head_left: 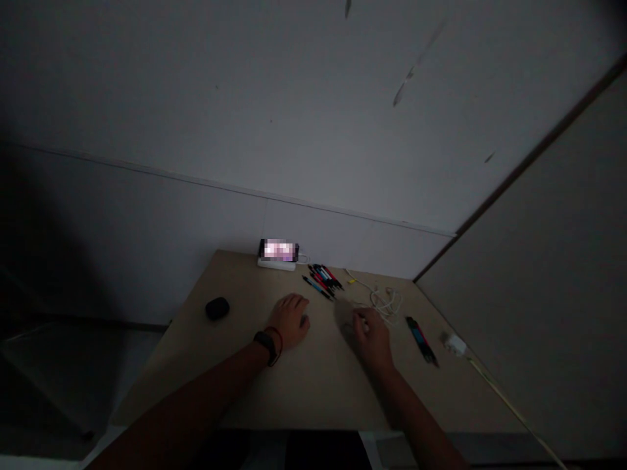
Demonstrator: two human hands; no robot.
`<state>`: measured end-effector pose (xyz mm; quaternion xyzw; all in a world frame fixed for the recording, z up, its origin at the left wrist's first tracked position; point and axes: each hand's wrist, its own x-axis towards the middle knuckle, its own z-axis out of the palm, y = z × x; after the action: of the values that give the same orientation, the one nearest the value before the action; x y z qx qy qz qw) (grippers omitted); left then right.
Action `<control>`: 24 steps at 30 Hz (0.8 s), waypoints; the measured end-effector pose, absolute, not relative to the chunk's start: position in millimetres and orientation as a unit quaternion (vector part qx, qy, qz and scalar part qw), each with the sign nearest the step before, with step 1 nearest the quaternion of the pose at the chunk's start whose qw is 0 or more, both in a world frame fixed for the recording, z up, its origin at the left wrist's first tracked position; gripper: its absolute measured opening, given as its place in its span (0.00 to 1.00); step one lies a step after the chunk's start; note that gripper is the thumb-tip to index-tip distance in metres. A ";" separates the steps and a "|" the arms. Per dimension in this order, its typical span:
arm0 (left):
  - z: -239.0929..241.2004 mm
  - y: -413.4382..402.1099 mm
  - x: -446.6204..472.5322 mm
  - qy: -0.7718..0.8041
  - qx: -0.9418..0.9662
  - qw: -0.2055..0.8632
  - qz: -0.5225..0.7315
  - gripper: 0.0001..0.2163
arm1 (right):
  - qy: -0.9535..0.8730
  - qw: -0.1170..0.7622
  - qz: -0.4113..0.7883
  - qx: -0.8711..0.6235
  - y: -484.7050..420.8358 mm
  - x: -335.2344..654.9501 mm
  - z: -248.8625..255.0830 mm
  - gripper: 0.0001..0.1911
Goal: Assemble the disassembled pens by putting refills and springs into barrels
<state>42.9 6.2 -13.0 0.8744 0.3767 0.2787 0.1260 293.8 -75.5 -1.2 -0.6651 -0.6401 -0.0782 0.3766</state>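
Observation:
My left hand (290, 320) lies on the table with its fingers stretched forward and nothing in it. A dark band and a thin red cord go round that wrist. My right hand (373, 336) hovers over the table to the right, its fingers curled in a pinch. Whatever they hold, if anything, is too dark to make out. Ahead of and between the hands lies a loose bunch of pens (327, 277) in black, red and blue. One blue pen (317, 287) sits at the bunch's near side. Right of my right hand is a second group of pens (421, 341), side by side.
At the table's (264, 398) back edge a lit phone (279, 250) leans on a white block (277, 264) against the wall. A white cable (386, 303) coils behind my right hand. A small black case (217, 308) sits left. A white plug (454, 343) with a cord is at the right edge.

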 end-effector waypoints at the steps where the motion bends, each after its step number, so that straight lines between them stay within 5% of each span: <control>1: -12.8 6.5 42.7 0.376 0.873 0.131 0.282 0.19 | -0.658 0.359 -0.068 -0.659 -61.9 277.5 -0.7 0.15; 7: -15.4 9.3 43.5 0.385 0.859 0.150 0.303 0.20 | -0.607 0.230 -0.117 -0.752 10.2 231.0 -3.9 0.16; 14: -20.1 8.1 41.0 0.367 0.827 0.208 0.372 0.22 | -0.580 0.195 -0.105 -0.784 18.2 238.0 -6.7 0.14; 19: -15.5 8.0 36.5 0.364 0.789 0.239 0.433 0.20 | -0.607 0.272 -0.061 -0.744 11.7 232.4 -0.1 0.13; 24: -4.3 6.5 30.1 0.308 0.849 0.131 0.408 0.24 | -0.731 0.384 0.096 -0.556 -2.8 205.4 0.6 0.11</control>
<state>30.1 6.5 -4.3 0.8494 0.3078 0.4081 0.1311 205.4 -2.8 0.6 -0.5564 -0.7306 0.0960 0.3839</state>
